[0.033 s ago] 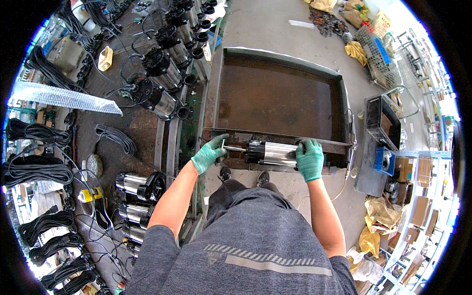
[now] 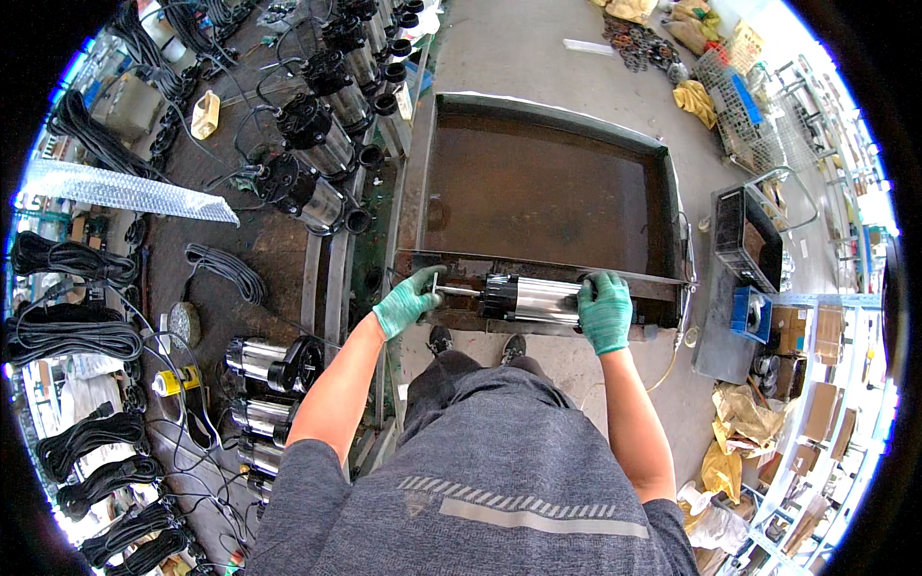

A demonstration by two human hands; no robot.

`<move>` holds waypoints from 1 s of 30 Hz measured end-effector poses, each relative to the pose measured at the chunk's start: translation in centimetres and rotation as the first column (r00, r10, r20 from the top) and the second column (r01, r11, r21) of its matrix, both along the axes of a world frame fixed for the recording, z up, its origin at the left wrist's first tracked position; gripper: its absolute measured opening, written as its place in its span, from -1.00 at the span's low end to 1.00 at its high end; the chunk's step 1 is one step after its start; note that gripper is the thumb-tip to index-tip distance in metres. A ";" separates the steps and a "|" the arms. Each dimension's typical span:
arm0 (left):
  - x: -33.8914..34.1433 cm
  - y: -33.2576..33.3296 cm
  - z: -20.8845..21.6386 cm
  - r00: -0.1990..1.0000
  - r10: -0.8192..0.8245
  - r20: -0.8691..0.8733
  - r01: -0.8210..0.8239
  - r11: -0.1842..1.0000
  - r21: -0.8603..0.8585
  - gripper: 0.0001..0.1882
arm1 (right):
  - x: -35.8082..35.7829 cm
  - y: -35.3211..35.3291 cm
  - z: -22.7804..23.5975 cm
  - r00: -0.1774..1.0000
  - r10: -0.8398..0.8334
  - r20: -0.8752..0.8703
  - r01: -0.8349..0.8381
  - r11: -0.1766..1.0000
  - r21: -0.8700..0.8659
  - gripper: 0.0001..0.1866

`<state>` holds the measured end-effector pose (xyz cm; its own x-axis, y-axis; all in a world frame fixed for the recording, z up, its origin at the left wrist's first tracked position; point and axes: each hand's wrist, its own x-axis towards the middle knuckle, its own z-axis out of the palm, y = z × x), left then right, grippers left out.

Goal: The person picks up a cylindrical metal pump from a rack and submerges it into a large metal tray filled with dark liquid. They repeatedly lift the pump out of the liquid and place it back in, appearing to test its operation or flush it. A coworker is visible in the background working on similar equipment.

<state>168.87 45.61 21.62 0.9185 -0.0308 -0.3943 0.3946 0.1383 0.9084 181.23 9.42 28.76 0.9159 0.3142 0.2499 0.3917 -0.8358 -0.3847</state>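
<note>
A steel motor-like cylinder with a black ribbed collar, apparently a pump body (image 2: 543,300), lies on its side across the near edge of the metal tank. From its left end a thin metal rod (image 2: 459,291) sticks out, ending in a crosswise handle (image 2: 435,285). My left hand (image 2: 407,303), in a green glove, is closed around that handle; its inner fingers are partly hidden. On the cylinder's right end sits my right hand (image 2: 605,312), also gloved in green, with its fingers curled over the dark end cap.
Beyond the cylinder is a rectangular tank (image 2: 552,117) of brownish water. Upright pumps (image 2: 312,134) line the workbench (image 2: 254,240) at left, with cable coils (image 2: 72,336) and more cylinders (image 2: 259,360) lying nearer. A black crate (image 2: 740,240) and blue bin (image 2: 751,315) stand right.
The fingers of my left hand have shifted slightly at the handle. My right hand and the cylinder look unmoved.
</note>
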 end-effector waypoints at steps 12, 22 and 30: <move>-0.8 0.0 -1.0 0.986 0.058 -0.154 -0.076 0.990 -0.117 -0.53 | -0.1 0.4 0.4 1.000 -0.002 0.010 0.002 1.000 -0.005 -0.92; -0.7 -1.2 0.1 0.993 0.094 -0.073 -0.098 0.994 -0.051 -0.72 | -0.1 0.1 0.2 1.000 0.005 0.019 -0.005 1.000 -0.017 -0.91; 0.3 -0.4 0.2 0.922 0.118 -0.369 -0.240 0.921 -0.306 -0.77 | 0.0 0.2 0.4 1.000 0.014 0.010 -0.014 1.000 -0.014 -0.89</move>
<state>169.14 45.17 21.85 0.7344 -0.0663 -0.6755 0.6065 0.5109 0.6093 181.21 9.65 29.17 0.9088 0.3307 0.2544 0.4074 -0.8352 -0.3695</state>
